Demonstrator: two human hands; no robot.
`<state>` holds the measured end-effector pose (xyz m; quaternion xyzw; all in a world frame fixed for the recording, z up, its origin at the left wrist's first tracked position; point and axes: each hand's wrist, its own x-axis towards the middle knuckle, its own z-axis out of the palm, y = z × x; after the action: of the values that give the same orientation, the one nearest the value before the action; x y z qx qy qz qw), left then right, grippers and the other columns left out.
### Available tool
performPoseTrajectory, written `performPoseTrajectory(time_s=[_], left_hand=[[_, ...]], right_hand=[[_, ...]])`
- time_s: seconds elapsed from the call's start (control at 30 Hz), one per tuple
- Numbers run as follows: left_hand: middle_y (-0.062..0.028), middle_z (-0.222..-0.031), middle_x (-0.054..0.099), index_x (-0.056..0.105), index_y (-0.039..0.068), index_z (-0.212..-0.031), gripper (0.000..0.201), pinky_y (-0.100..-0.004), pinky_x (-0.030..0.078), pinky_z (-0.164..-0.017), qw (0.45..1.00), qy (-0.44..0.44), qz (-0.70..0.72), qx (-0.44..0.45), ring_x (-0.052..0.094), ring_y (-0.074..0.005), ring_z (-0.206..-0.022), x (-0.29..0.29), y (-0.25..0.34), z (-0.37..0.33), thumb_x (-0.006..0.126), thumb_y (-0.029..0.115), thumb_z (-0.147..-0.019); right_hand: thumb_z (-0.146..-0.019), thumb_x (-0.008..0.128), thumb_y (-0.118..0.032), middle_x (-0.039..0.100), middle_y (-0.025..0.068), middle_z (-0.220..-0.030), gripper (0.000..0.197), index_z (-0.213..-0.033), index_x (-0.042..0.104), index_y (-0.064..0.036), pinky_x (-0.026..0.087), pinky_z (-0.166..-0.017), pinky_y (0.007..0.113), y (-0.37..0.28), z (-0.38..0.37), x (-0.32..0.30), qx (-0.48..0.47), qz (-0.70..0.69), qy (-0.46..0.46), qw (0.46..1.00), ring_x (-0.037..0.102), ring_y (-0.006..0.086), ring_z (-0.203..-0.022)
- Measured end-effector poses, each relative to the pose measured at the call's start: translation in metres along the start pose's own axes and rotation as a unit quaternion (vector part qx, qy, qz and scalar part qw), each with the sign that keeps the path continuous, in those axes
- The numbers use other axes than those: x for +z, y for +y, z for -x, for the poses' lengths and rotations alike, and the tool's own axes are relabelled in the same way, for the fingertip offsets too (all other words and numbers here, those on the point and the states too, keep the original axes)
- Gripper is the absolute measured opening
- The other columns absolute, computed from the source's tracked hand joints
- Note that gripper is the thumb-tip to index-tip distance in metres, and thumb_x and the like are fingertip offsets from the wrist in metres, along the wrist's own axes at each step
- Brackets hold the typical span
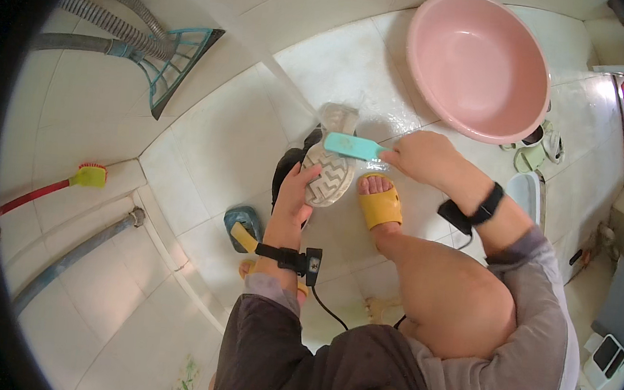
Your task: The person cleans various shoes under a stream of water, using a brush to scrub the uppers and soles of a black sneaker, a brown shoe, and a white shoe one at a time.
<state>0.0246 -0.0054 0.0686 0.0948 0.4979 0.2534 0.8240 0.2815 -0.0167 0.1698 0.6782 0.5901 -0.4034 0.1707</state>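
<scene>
Your left forearm rises almost straight from the lower middle of the frame, and your left hand (pixel 293 196) is at the center, steadying the pale shoe (pixel 330 180) with its zigzag-patterned sole turned up. Your left fingers are grasping the shoe by its left side, one digit resting at the sole's edge; the grip underneath is hidden from view.

Your right arm comes in from the lower right, elbow bent, the forearm slanting up and to the left. Your right hand (pixel 423 158) is just right of center with its back showing, and its fingers are clenched around the handle of the turquoise brush (pixel 351 146). The brush head lies across the upper part of the sole, pointing left; you cannot tell from here how firmly the bristles press.

A black strap (pixel 489 204) circles your right wrist, and another black band (pixel 278 255) crosses your left one. A black shoe (pixel 287 169) sits partly behind the pale one, left of center. Your foot in a yellow slipper (pixel 380 209) stands just below the brush, on the tiled floor (pixel 209 154). The pink basin (pixel 475 72) fills the upper right.
</scene>
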Motion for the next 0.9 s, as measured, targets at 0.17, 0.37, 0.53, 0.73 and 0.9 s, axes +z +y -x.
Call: performPoseTrajectory(time_s=[0.17, 0.37, 0.53, 0.73, 0.9], left_hand=[[-0.0123, -0.113, 0.062, 0.053, -0.001, -0.119, 0.033, -0.0343, 0.054, -0.083, 1.0, -0.009, 0.014, 0.02, 0.064, -0.0227, -0.099, -0.002, 0.002, 0.001, 0.06, 0.006, -0.088], [-0.0131, -0.115, 0.063, 0.05, -0.003, -0.124, 0.037, -0.0343, 0.054, -0.086, 1.0, -0.007, -0.004, 0.016, 0.065, -0.0225, -0.1, -0.003, 0.001, 0.0, 0.058, 0.007, -0.089], [-0.0105, -0.112, 0.063, 0.053, -0.001, -0.12, 0.035, -0.0357, 0.053, -0.086, 1.0, -0.014, -0.012, 0.014, 0.063, -0.0229, -0.101, -0.005, -0.002, -0.001, 0.061, 0.006, -0.087], [-0.0106, -0.114, 0.062, 0.051, -0.001, -0.123, 0.037, -0.0352, 0.053, -0.088, 1.0, 0.002, -0.017, 0.014, 0.063, -0.0231, -0.102, -0.01, -0.001, 0.006, 0.061, 0.004, -0.087], [-0.0106, -0.114, 0.062, 0.05, -0.001, -0.124, 0.04, -0.0358, 0.053, -0.088, 1.0, -0.005, -0.026, 0.005, 0.062, -0.023, -0.103, -0.007, -0.007, 0.003, 0.062, 0.003, -0.086]], right_hand=[[-0.094, 0.044, -0.046, 0.068, 0.0183, -0.096, 0.046, -0.098, 0.069, -0.007, 0.05, -0.08, 0.046, 0.003, -0.046, 0.014, 0.033, -0.04, 0.088, 0.995, 0.065, 0.0345, -0.092], [-0.095, 0.043, -0.048, 0.068, 0.0175, -0.091, 0.051, -0.093, 0.07, -0.0061, 0.05, -0.077, 0.047, -0.003, 0.003, 0.015, -0.034, -0.045, 0.047, 0.997, 0.064, 0.0356, -0.089], [-0.094, 0.042, -0.048, 0.068, 0.0185, -0.097, 0.05, -0.098, 0.07, -0.0069, 0.049, -0.081, 0.046, 0.012, -0.063, 0.027, 0.035, -0.108, 0.093, 0.989, 0.064, 0.0358, -0.094], [-0.094, 0.041, -0.047, 0.067, 0.0203, -0.1, 0.051, -0.106, 0.067, -0.0043, 0.049, -0.084, 0.045, -0.013, -0.027, 0.02, -0.033, -0.066, 0.028, 0.997, 0.063, 0.036, -0.096], [-0.095, 0.041, -0.045, 0.067, 0.0195, -0.094, 0.048, -0.11, 0.063, -0.0054, 0.049, -0.083, 0.046, 0.009, -0.068, 0.03, -0.013, -0.126, 0.088, 0.988, 0.063, 0.037, -0.094]])
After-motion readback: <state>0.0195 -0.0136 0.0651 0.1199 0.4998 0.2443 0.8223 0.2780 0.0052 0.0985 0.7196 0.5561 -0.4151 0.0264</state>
